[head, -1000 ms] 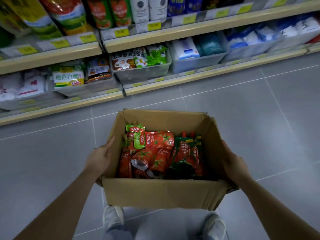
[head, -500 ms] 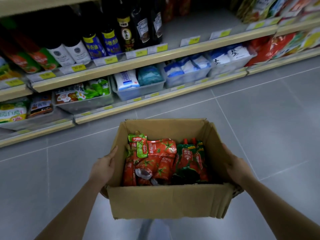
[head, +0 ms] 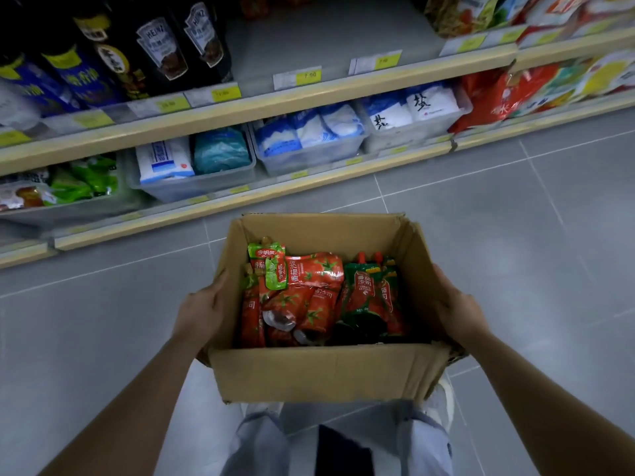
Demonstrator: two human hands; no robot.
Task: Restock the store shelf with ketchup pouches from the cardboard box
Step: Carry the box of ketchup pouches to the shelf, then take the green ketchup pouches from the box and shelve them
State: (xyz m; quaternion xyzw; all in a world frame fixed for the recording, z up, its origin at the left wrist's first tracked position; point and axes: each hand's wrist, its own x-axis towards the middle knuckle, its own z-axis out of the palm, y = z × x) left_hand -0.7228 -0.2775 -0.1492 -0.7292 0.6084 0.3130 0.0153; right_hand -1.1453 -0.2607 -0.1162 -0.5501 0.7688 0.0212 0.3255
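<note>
An open cardboard box (head: 319, 372) hangs in front of me at waist height, above the tiled floor. Inside lie several ketchup pouches: red ones with tomato prints (head: 309, 286) on the left and green-topped ones with red spouts (head: 367, 290) on the right. My left hand (head: 202, 310) presses flat against the box's left side, thumb along the rim. My right hand (head: 457, 307) presses against the right side, with its fingers hidden behind the flap. A bare stretch of the upper shelf (head: 326, 39) lies straight ahead, with price tags on its edge.
Dark sauce bottles (head: 165, 46) stand left of the bare stretch, and packets (head: 481, 8) to its right. The bottom shelf holds clear bins of white and blue bags (head: 309, 139) and red bags (head: 498, 94). My legs and shoes show below the box.
I have carried the box to the right along the aisle and closer to the shelves. The bare shelf stretch has come into the centre of view. Both hands keep the same hold.
</note>
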